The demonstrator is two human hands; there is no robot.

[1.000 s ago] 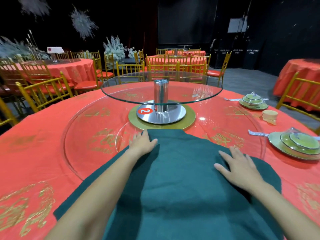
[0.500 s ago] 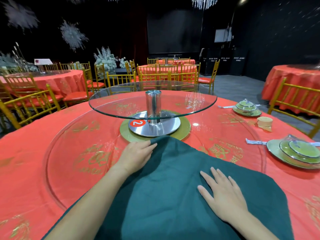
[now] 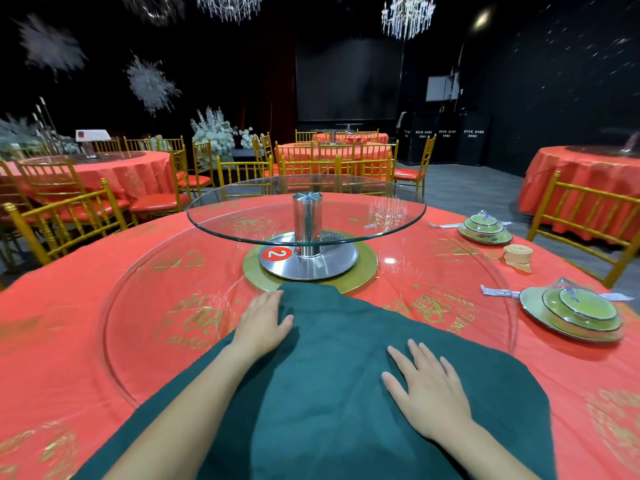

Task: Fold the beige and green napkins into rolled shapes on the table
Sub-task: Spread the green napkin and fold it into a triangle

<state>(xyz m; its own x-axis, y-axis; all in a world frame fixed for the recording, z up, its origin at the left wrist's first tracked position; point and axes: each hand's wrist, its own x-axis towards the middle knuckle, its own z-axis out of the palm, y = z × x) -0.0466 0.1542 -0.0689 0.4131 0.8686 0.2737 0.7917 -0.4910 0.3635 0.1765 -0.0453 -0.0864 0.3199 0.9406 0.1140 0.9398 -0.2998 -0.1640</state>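
Red-and-gold cloth covers the round banquet table (image 3: 86, 323), with a glass turntable (image 3: 306, 216) on a steel post at its centre. A large dark green napkin (image 3: 339, 393) lies spread on the near side, its far edge touching the gold base ring (image 3: 367, 271). The left hand (image 3: 261, 325) sits at the napkin's far-left edge, thumb on the cloth; whether it pinches the edge I cannot tell. The right hand (image 3: 429, 389) lies flat mid-napkin, fingers spread. A rolled beige napkin (image 3: 517, 255) stands well apart at right.
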